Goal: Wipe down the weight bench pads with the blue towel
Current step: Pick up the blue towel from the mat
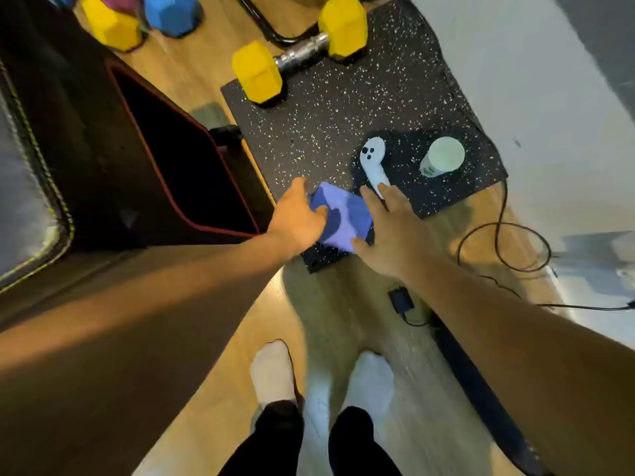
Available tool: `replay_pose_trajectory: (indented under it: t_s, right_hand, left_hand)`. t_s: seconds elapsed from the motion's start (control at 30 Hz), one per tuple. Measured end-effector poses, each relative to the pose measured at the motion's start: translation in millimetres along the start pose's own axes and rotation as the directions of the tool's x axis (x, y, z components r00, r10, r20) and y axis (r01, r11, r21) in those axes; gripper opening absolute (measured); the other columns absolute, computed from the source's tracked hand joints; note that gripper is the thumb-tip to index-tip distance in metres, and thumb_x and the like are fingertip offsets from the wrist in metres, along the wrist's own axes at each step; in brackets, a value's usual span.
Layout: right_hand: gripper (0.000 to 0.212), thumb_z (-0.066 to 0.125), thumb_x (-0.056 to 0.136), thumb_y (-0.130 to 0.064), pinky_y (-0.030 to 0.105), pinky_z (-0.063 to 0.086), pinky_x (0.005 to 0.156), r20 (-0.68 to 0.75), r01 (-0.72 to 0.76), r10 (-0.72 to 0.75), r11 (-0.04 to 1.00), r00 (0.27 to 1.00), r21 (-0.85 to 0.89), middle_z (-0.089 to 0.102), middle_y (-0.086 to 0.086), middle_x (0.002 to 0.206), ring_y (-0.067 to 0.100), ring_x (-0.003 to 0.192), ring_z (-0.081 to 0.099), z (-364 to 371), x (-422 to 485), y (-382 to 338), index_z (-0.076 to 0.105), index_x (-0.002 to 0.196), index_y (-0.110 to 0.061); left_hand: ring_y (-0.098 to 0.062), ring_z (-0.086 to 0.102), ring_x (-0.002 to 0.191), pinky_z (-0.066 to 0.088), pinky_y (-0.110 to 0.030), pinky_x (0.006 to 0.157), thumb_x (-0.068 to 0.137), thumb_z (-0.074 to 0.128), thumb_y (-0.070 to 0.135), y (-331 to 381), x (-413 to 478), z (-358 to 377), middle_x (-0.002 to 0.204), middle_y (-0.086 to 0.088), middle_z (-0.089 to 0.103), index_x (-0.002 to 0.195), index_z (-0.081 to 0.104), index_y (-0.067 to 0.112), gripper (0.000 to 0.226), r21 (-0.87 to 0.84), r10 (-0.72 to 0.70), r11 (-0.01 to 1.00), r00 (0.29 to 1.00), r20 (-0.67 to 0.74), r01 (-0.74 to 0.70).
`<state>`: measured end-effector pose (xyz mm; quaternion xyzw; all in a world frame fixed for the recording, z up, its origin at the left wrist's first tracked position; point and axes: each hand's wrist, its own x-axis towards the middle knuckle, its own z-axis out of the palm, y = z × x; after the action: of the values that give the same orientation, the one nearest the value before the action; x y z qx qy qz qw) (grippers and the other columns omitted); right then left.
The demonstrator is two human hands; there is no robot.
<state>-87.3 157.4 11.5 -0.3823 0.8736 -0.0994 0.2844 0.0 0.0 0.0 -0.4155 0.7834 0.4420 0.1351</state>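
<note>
The left hand (297,214) rests on the left edge of the folded blue towel (343,218), thumb on top, though I cannot tell whether it grips. The right hand (388,231) lies spread at the towel's right edge. This looks like the pick-up step: the towel sits mid-frame on the speckled mat (343,115) and needs lifting to the bench pad (171,173) at left.

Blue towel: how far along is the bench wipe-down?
Nothing looks done: the folded blue towel lies on the speckled black rubber mat. In hand: left hand and right hand flank it, not yet lifting. Left: wiping the black red-trimmed bench pad.
</note>
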Motion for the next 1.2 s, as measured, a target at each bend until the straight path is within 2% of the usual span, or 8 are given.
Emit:
replay_pose_trajectory:
  t_s: [0.2,0.37,0.5,0.6,0.8,0.93,1.03,1.2]
  right_hand:
    - [0.088,0.059,0.089,-0.037,0.039,0.017,0.115,0.21,-0.196,0.172,0.976,0.963,0.097,-0.002,0.014,0.159,0.029,0.146,-0.001,94.6,62.6,31.5,0.001,0.152,-0.019]
    - [0.084,0.062,0.087,-0.023,0.038,0.028,0.105,0.075,-0.288,0.285,0.957,0.956,0.04,0.021,0.017,0.149,0.037,0.127,0.032,123.9,94.5,41.6,0.008,0.15,-0.011]
    - [0.041,0.059,0.083,-0.014,0.042,0.043,0.089,0.078,-0.343,0.337,0.935,0.938,0.083,0.049,0.016,0.122,0.036,0.114,0.05,122.5,100.1,39.8,0.045,0.121,-0.011]
    - [0.016,0.055,0.081,-0.018,0.04,0.042,0.084,-0.013,-0.316,0.317,0.947,0.948,0.058,0.049,0.009,0.109,0.031,0.109,0.045,96.2,86.6,31.2,0.054,0.097,-0.016]
    - [0.02,0.062,0.074,-0.012,0.035,0.037,0.056,0.002,-0.122,0.125,0.964,0.992,0.236,0.053,0.004,0.068,0.034,0.07,0.054,-26.1,37.1,-5.7,0.042,0.075,-0.014]
    - [0.022,0.063,0.081,-0.016,0.04,0.041,0.055,-0.123,0.045,-0.018,0.974,0.992,0.222,0.049,-0.005,0.06,0.03,0.062,0.052,-126.4,-9.0,-66.6,0.042,0.075,-0.022]
    - [0.025,0.071,0.079,-0.029,0.04,0.044,0.054,-0.168,0.151,-0.113,0.961,0.979,0.232,0.052,-0.004,0.058,0.024,0.059,0.052,-189.3,-42.1,-131.7,0.047,0.073,-0.023]
    - [0.02,0.076,0.076,-0.03,0.02,0.037,0.052,-0.065,0.314,-0.312,0.883,0.948,0.348,0.059,-0.003,0.063,0.01,0.058,0.051,-243.6,-53.4,-255.8,0.057,0.075,-0.023]
  left_hand:
    - [-0.035,0.051,0.118,0.045,-0.04,0.09,0.087,0.056,0.01,-45.9,64.8,57.4,0.133,-0.014,0.049,0.138,0.031,0.009,0.057,0.089,-0.07,0.994,0.99,0.124,0.059]
    - [-0.033,0.048,0.117,0.039,-0.031,0.085,0.083,0.065,0.016,-53.9,94.2,83.4,0.133,-0.015,0.041,0.132,0.035,0.005,0.059,0.054,-0.196,0.979,0.981,0.013,0.195]
    - [-0.032,0.058,0.082,0.037,-0.029,0.059,0.082,0.061,0.014,-44.3,89.4,87.2,0.078,-0.008,0.058,0.081,0.056,0.01,0.006,-0.037,-0.17,0.984,0.983,0.07,0.173]
    - [-0.021,0.044,0.058,0.034,-0.028,0.051,0.079,0.057,0.01,-27.9,73.6,76.1,0.052,-0.001,0.045,0.053,0.045,0.018,0.029,-0.165,-0.122,0.978,0.992,0.04,0.127]
    - [0.003,0.048,0.05,0.037,-0.017,0.051,0.086,0.067,0.016,29.3,-19.0,10.5,0.061,0.003,0.054,0.077,0.058,0.01,0.015,-0.398,0.011,0.917,0.999,-0.052,-0.031]
    - [-0.018,0.06,0.076,0.048,-0.027,0.067,0.084,0.057,0.0,84.6,-97.5,-70.5,0.081,-0.002,0.064,0.098,0.058,0.016,0.021,-0.386,0.128,0.883,0.927,-0.352,-0.268]
    - [-0.007,0.055,0.07,0.042,-0.015,0.063,0.085,0.055,-0.002,104.5,-157.0,-150.0,0.077,0.004,0.063,0.091,0.057,0.018,0.021,-0.344,0.215,0.858,0.875,-0.434,-0.381]
    - [-0.006,0.057,0.07,0.045,-0.017,0.065,0.089,0.056,0.01,59.8,-223.3,-261.0,0.082,0.003,0.067,0.097,0.061,0.016,0.011,-0.385,0.031,0.865,0.801,-0.598,-0.321]
